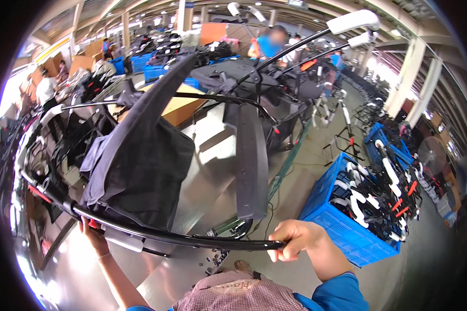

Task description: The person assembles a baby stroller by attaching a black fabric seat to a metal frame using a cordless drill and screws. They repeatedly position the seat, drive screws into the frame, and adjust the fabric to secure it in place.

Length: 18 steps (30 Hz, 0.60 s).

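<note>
Closest to the camera, just ahead of the body, a glossy black tube [228, 243] runs crosswise from one hand to the other. Its long axis goes left to right, bowing gently; the right end stops at the right hand [298, 239], while the other end curves up and away beyond the left hand [94, 238]. The right hand curls around that end, thumb and fingers pinching it, so nearly the whole tube lies to the left of this grip. The left hand reaches up from below to the tube beside a small red part [94, 224]; its fingers are partly hidden, and I cannot tell how tightly they close. Just right of the left hand, under the tube, is a white sleeve [124, 241].

Beyond the tube, between the two grips, hangs dark grey fabric [150, 166]. Nearer the right hand, a long dark panel [251, 166] points away from the person. To the right of the right grip, a blue crate [337, 236] holds black parts with white and red pieces. Far beyond both grips, a white handle [353, 23] tops a black frame, with a co-worker in blue [270, 46] behind. Below and between the hands, a checked apron [228, 298] bears printed lettering on its front.
</note>
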Each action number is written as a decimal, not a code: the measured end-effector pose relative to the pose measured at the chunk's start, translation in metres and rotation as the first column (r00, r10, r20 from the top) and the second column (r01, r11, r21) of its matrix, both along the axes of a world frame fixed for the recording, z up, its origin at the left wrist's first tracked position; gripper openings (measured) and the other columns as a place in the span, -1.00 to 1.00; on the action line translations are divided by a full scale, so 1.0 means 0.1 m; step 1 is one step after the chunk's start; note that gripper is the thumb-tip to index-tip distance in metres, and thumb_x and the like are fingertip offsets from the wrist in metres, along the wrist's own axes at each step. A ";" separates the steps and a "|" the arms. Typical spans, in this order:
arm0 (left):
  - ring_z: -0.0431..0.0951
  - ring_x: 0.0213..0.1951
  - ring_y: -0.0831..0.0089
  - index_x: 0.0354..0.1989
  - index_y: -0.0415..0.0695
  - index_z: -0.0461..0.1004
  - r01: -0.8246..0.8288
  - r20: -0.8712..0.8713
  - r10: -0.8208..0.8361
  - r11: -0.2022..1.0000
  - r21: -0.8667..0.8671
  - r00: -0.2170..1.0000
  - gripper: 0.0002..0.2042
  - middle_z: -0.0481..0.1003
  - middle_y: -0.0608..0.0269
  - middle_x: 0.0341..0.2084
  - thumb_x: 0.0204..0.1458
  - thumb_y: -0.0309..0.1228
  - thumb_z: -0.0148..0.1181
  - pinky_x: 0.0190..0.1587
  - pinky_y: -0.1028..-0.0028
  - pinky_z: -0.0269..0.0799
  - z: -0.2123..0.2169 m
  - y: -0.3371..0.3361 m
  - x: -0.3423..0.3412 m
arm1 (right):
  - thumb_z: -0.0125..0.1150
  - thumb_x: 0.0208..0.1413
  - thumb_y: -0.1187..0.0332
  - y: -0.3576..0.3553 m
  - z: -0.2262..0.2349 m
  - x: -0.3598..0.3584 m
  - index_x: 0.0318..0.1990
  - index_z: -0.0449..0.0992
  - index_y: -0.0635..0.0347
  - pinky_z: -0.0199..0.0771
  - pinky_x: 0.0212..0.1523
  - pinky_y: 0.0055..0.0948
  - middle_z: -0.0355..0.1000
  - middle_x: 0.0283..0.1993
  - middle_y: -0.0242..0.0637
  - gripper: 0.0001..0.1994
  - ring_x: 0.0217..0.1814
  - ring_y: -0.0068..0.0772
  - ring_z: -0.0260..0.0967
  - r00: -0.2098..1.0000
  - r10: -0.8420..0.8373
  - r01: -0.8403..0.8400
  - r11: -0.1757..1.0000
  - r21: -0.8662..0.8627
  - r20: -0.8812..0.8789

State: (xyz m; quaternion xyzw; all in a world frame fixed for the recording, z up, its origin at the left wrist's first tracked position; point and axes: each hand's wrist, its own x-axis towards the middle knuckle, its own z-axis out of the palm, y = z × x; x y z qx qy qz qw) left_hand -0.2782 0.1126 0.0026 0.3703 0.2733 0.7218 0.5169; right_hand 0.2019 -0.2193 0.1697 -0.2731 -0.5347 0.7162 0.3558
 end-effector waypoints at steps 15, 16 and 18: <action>0.29 -0.59 0.67 -0.38 -0.11 0.36 -0.885 -0.194 0.904 0.418 0.206 0.382 -0.89 0.30 0.44 -0.64 0.09 -0.49 0.20 -0.52 0.62 0.20 0.52 -2.46 -0.22 | -0.05 0.29 0.24 2.49 -2.10 -0.08 0.05 0.43 0.24 0.34 -0.11 -0.54 0.45 -0.16 -0.43 -0.68 -0.15 -0.62 0.30 0.882 -0.309 0.147 0.898 0.416 0.355; 0.29 -0.58 0.67 -0.37 -0.11 0.37 -0.920 -0.289 0.909 0.356 0.163 0.300 -0.89 0.31 0.43 -0.60 0.07 -0.48 0.22 -0.52 0.63 0.20 0.55 -2.56 -0.11 | -0.02 0.27 0.25 2.67 -2.23 -0.24 0.06 0.42 0.23 0.37 -0.16 -0.53 0.45 -0.14 -0.42 -0.68 -0.15 -0.61 0.31 0.849 -0.330 0.214 0.929 0.302 0.413; 0.32 -0.50 0.61 -0.33 -0.13 0.39 -0.950 -0.431 0.888 0.255 0.179 0.157 -0.86 0.33 0.40 -0.51 0.03 -0.46 0.25 -0.44 0.59 0.25 0.59 -2.63 0.21 | 0.03 0.23 0.27 2.95 -2.36 -0.61 0.09 0.42 0.22 0.44 -0.24 -0.50 0.45 -0.11 -0.40 -0.67 -0.15 -0.61 0.33 0.770 -0.339 0.347 0.933 0.090 0.540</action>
